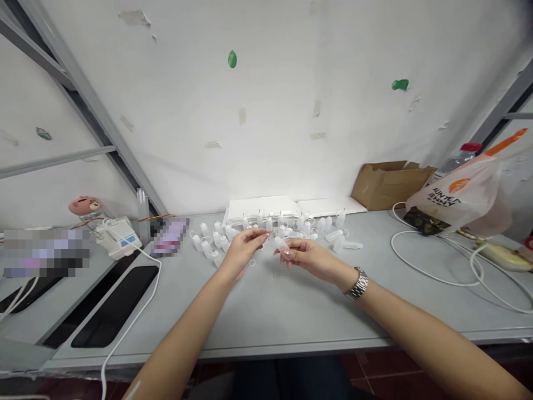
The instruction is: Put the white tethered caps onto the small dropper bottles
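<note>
Above the grey table (291, 311), my right hand (306, 256) holds a small clear plastic bottle (281, 244) by its body, tilted toward the left. My left hand (245, 247) pinches a tiny part at the fingertips, right beside the bottle's mouth; the part is too small to name. A small white ring (252, 263) lies on the table under my left hand. Several little white dropper bottles (216, 239) stand and lie in a cluster just behind both hands. A metal watch is on my right wrist.
White paper sheets (266, 208) lie behind the bottles. A brown cardboard box (389, 183) and a white plastic bag (462, 203) sit at the back right, with white cables (433, 272) looping over the table. A black pad (116, 303), a white device (119, 236) and a pink figure are at left.
</note>
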The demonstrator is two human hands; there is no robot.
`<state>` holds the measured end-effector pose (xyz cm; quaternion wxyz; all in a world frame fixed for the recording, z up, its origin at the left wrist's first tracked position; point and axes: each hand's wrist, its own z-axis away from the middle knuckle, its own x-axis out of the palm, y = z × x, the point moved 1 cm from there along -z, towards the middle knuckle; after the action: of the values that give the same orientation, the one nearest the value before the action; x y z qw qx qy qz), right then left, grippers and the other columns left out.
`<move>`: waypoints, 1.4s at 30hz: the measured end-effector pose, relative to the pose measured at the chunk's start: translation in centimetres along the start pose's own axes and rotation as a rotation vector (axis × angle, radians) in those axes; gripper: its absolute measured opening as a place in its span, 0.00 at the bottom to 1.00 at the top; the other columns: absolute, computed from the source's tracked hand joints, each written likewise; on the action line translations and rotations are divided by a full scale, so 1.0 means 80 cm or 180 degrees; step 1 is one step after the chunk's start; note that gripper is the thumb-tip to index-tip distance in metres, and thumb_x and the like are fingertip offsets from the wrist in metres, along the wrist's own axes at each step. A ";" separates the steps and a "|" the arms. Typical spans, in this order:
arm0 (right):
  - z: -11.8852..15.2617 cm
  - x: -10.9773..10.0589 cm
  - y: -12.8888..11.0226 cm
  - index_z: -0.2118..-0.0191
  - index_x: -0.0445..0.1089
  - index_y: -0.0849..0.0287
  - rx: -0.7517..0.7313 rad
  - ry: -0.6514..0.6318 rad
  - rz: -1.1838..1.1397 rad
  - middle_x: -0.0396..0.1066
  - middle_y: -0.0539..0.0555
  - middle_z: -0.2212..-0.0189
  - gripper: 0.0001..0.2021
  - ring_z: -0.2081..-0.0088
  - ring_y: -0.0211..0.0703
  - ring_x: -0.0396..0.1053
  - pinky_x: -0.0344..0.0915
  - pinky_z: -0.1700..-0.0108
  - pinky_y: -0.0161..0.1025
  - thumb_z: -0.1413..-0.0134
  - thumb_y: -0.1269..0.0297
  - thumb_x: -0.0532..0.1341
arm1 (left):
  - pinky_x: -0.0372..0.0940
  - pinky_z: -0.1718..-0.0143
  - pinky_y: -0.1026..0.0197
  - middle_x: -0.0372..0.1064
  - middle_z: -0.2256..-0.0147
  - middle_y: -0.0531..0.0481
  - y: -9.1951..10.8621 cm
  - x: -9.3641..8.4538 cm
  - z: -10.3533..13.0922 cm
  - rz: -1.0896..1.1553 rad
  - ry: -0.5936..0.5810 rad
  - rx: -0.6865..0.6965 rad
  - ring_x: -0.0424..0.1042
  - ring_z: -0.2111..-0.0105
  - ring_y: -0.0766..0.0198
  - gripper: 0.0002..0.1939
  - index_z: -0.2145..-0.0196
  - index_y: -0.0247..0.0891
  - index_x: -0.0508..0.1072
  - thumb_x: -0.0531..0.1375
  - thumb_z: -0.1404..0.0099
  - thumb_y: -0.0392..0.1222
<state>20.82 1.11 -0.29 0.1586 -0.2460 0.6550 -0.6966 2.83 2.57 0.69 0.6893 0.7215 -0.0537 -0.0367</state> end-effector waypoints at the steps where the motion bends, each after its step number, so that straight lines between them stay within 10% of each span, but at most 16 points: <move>1: -0.001 0.001 0.001 0.67 0.72 0.61 0.0007 0.0014 0.0045 0.67 0.51 0.72 0.12 0.73 0.32 0.62 0.60 0.65 0.37 0.54 0.58 0.63 | 0.60 0.61 0.62 0.71 0.66 0.47 0.000 0.003 0.002 0.0448 -0.0060 -0.0193 0.67 0.66 0.66 0.11 0.68 0.35 0.74 0.63 0.50 0.41; 6: -0.003 0.005 0.009 0.68 0.71 0.62 0.0014 -0.0026 0.0125 0.68 0.51 0.72 0.12 0.72 0.33 0.64 0.62 0.64 0.37 0.55 0.58 0.64 | 0.61 0.61 0.63 0.69 0.70 0.49 -0.007 0.012 0.006 0.1536 -0.0278 -0.0588 0.66 0.69 0.69 0.09 0.69 0.33 0.75 0.64 0.51 0.36; 20: -0.004 0.004 0.013 0.67 0.70 0.63 0.0111 0.0071 0.0125 0.68 0.51 0.72 0.13 0.73 0.33 0.64 0.62 0.66 0.37 0.56 0.58 0.64 | 0.61 0.60 0.60 0.69 0.70 0.50 -0.011 0.014 0.006 0.1664 -0.0586 -0.0500 0.66 0.68 0.67 0.11 0.64 0.37 0.75 0.63 0.47 0.39; 34: 0.000 0.006 0.005 0.74 0.70 0.63 -0.0081 0.0328 0.0578 0.66 0.50 0.76 0.14 0.76 0.33 0.61 0.57 0.69 0.37 0.55 0.54 0.63 | 0.54 0.49 0.53 0.72 0.59 0.44 -0.013 0.016 0.010 0.0623 -0.0236 -0.0168 0.65 0.53 0.55 0.12 0.69 0.36 0.77 0.66 0.53 0.42; 42: -0.001 0.008 0.006 0.69 0.67 0.63 0.0302 0.0133 -0.0687 0.55 0.44 0.83 0.15 0.82 0.28 0.46 0.47 0.77 0.33 0.50 0.53 0.59 | 0.55 0.49 0.52 0.73 0.59 0.43 -0.018 0.018 0.008 0.0675 -0.0339 -0.0089 0.67 0.54 0.53 0.13 0.67 0.36 0.77 0.65 0.52 0.42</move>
<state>20.21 0.76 -0.70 0.0804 -0.2928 0.5942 -0.7449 4.18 1.84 -0.76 0.6955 0.6991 -0.1658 -0.0026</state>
